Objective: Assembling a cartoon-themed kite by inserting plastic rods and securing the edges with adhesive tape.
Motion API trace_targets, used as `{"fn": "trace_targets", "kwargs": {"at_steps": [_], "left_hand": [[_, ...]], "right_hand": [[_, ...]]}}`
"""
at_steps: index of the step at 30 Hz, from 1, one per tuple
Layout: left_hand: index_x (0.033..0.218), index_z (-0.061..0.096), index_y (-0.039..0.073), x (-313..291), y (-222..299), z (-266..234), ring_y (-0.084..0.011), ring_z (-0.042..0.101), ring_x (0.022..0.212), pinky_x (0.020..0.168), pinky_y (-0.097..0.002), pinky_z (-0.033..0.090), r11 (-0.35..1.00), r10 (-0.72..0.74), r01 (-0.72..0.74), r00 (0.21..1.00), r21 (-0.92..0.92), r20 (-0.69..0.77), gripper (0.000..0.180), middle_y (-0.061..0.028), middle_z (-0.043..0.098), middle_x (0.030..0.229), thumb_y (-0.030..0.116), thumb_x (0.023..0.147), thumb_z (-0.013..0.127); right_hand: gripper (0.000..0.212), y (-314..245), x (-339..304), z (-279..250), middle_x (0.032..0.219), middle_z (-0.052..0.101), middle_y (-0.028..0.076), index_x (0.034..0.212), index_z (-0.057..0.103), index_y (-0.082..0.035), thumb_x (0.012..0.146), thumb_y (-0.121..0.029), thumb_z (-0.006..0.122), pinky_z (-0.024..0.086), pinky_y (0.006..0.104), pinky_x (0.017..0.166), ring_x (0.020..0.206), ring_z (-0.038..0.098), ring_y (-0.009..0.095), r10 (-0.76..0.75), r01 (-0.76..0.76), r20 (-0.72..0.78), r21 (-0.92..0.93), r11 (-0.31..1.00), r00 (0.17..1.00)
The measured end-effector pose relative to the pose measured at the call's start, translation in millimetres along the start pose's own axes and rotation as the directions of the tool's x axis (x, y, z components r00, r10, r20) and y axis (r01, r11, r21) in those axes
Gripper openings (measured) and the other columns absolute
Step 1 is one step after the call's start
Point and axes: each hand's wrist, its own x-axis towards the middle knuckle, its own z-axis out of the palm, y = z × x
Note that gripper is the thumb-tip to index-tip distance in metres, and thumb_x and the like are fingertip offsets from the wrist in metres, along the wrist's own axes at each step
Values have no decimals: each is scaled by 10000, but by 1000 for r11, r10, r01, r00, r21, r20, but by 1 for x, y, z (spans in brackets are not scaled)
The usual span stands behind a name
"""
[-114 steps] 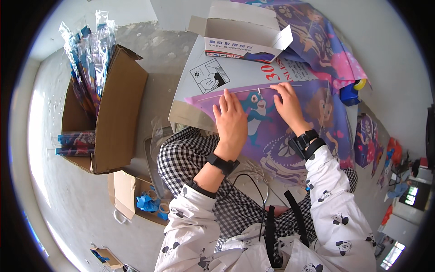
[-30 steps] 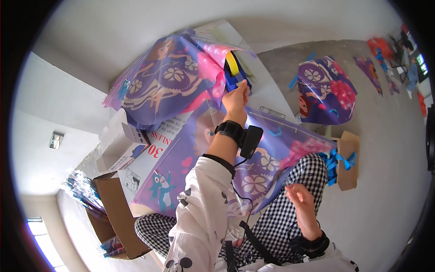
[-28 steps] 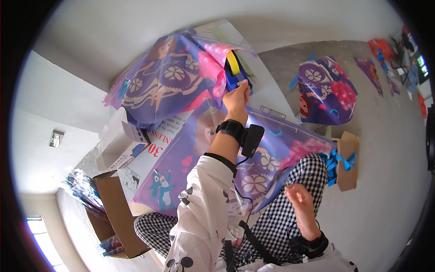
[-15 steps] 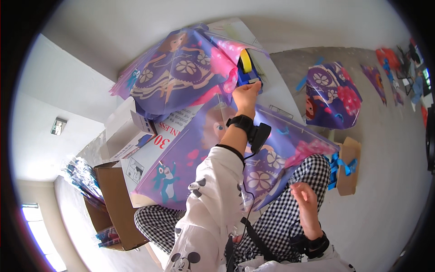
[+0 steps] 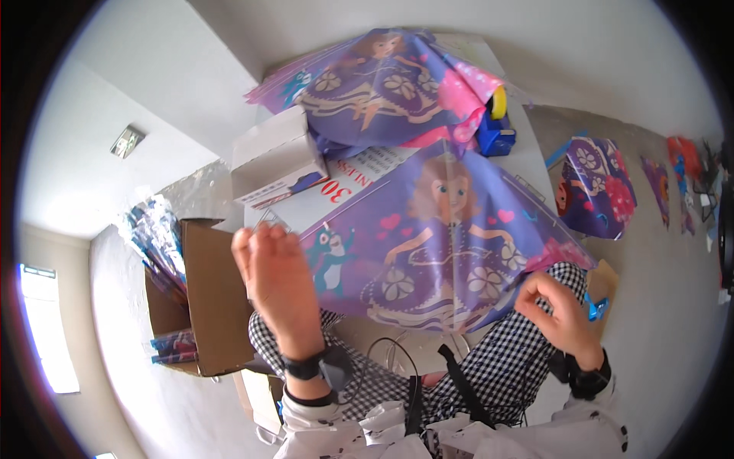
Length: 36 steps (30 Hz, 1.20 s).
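Note:
A large purple kite (image 5: 413, 229) printed with a doll-like figure lies across my knees and the white carton before me. My left hand (image 5: 279, 287) is raised by its left corner, next to a small blue printed animal. Its fingers are bent but slightly apart, and no held thing shows. Just off the kite's lower right edge, my right hand (image 5: 562, 314) is loosely curled, a gap between thumb and forefinger, over my checked right knee. Beyond the kite stands a blue tape dispenser (image 5: 497, 138) with a yellow-cored roll (image 5: 498, 103); neither hand touches it.
A second similar kite (image 5: 382, 84) covers the far end of the white carton (image 5: 527, 141). A small white box (image 5: 277, 149) stands to its left. An open brown carton (image 5: 218, 294) with wrapped bundles is at the left. Another purple kite piece (image 5: 600, 187) lies on the floor at right.
My left hand has left the tape dispenser and swung back toward the lower left. My right hand has moved slightly right and up. The view has shifted, showing the near kite's whole figure.

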Motion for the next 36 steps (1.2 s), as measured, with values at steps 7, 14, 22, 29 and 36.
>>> {"fn": "trace_targets", "kwargs": {"at_steps": [7,14,22,29,36], "left_hand": [[1183,531,106,-34,87,-83,-152,540,923,847,-289,459,969,246,-243,960,40,-137,198,-34,572,965,56,992,534],[1191,537,124,-11,63,-157,-148,557,936,846,-296,457,980,178,-201,903,-16,-391,214,-24,608,1040,129,980,572],[1048,607,132,3,38,-196,-145,569,889,842,-313,475,969,12,-138,854,-204,-521,122,-23,617,994,184,947,651],[1114,580,129,3,36,-213,-120,554,895,859,-296,455,977,76,-152,904,-151,-420,157,-7,599,975,115,961,614],[1162,604,40,0,40,-220,-99,575,859,832,-254,462,998,-28,3,898,-59,-440,224,-13,623,928,80,945,643]], "right_hand": [[84,-53,125,60,757,575,-6,932,596,-17,904,-55,666,445,249,645,719,548,76,-116,139,299,-56,989,947],[92,-61,178,100,711,576,-2,952,619,-11,893,-61,670,425,234,596,673,536,59,5,76,408,-180,981,913],[105,-72,156,119,735,557,-19,978,611,-1,891,-19,666,447,207,627,677,547,50,139,-112,369,-93,989,919],[64,-68,166,120,787,569,-45,891,581,-58,920,-54,637,446,204,665,734,555,40,140,-101,345,-129,986,928],[96,-49,208,112,891,588,-42,910,544,-114,983,-164,582,433,200,689,836,580,52,31,-19,183,-69,997,983]]}}
